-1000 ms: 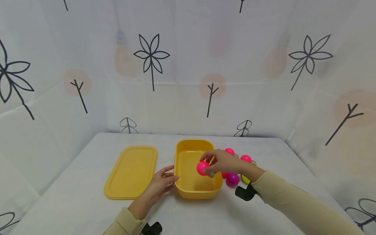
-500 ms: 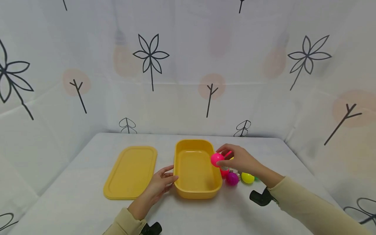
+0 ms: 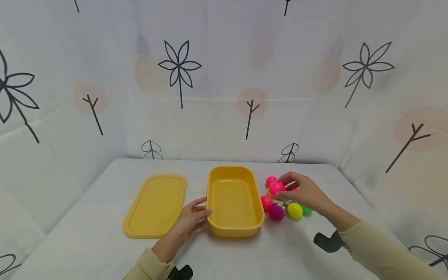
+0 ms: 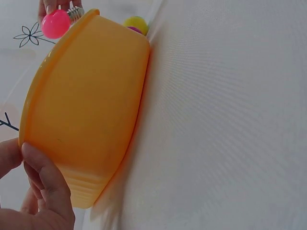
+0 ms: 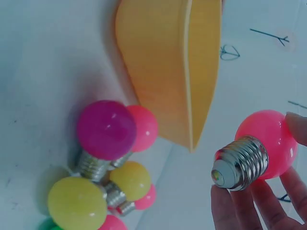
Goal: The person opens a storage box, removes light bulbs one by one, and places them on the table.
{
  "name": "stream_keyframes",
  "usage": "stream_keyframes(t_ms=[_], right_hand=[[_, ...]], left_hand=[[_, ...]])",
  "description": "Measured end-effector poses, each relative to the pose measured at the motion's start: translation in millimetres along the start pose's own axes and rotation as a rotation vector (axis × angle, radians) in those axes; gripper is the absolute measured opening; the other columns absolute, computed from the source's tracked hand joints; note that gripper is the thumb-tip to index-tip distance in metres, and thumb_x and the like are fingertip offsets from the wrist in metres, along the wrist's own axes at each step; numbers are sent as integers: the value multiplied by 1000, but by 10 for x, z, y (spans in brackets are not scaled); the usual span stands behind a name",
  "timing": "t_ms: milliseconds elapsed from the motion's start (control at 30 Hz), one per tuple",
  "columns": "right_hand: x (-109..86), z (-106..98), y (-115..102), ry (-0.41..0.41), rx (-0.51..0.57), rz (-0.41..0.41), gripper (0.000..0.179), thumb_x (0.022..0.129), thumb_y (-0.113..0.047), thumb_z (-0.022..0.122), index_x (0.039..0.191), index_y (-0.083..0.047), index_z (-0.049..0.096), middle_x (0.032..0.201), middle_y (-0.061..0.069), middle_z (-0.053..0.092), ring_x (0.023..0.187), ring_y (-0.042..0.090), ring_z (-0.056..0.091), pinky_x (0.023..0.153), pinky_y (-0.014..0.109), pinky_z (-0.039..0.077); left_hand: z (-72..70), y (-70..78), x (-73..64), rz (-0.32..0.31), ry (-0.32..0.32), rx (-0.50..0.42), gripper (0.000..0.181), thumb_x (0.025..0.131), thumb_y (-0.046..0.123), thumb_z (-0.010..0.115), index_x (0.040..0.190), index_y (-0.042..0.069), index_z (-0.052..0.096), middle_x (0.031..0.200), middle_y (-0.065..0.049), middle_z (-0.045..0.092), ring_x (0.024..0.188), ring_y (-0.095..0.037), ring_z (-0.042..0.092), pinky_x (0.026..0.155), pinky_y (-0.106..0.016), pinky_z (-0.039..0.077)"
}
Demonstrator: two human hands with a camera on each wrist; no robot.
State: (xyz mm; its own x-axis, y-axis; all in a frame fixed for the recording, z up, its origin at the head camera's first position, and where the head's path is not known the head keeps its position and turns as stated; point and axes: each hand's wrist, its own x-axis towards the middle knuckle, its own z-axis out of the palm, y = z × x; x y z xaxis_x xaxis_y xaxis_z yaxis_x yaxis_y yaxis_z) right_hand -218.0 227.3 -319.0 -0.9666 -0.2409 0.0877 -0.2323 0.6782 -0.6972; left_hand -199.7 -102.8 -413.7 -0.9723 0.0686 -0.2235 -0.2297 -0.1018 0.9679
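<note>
My right hand [image 3: 303, 191] pinches a pink light bulb [image 5: 272, 143] by its round globe, above a cluster of bulbs right of the yellow plastic box [image 3: 235, 232]. The bulb's silver screw base shows in the right wrist view. At the box's left side, my left hand [image 3: 190, 221] grips the rim between thumb and fingers. The box stands upright, its inside bare in the head view. In the cluster lie a purple bulb [image 5: 106, 129], a yellow bulb [image 3: 295, 210], a green bulb [image 3: 306, 210] partly hidden, and several pink ones.
A flat yellow lid [image 3: 156, 206] lies left of the box on the white-covered table [image 3: 224, 260]. Behind the table hangs a white cloth [image 3: 217, 128] printed with plants.
My right hand has moved from over the box to the right, carrying the pink bulb above the other bulbs. My left hand stays at the box's rim.
</note>
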Motion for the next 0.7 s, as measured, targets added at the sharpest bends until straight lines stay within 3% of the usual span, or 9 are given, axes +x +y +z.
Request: stream_keyframes(t_ms=[233, 700], right_hand=[[-91, -41, 167, 54, -7, 52, 52, 76, -31, 76, 114, -3, 55, 108, 14, 57, 96, 30, 53, 68, 36, 54], [-228, -198, 583, 126, -34, 120, 60, 82, -36, 70, 125, 1, 50, 118, 24, 52, 99, 36, 52, 72, 43, 53]], left_hand=[[4, 7, -2, -5, 4, 1, 63, 81, 18, 73, 135, 5, 45, 106, -13, 52, 80, -19, 57, 77, -31, 52], [-7, -13, 9, -2, 2, -2, 65, 80, 20, 74, 135, 5, 45, 106, -13, 53, 80, -18, 57, 77, -30, 52]])
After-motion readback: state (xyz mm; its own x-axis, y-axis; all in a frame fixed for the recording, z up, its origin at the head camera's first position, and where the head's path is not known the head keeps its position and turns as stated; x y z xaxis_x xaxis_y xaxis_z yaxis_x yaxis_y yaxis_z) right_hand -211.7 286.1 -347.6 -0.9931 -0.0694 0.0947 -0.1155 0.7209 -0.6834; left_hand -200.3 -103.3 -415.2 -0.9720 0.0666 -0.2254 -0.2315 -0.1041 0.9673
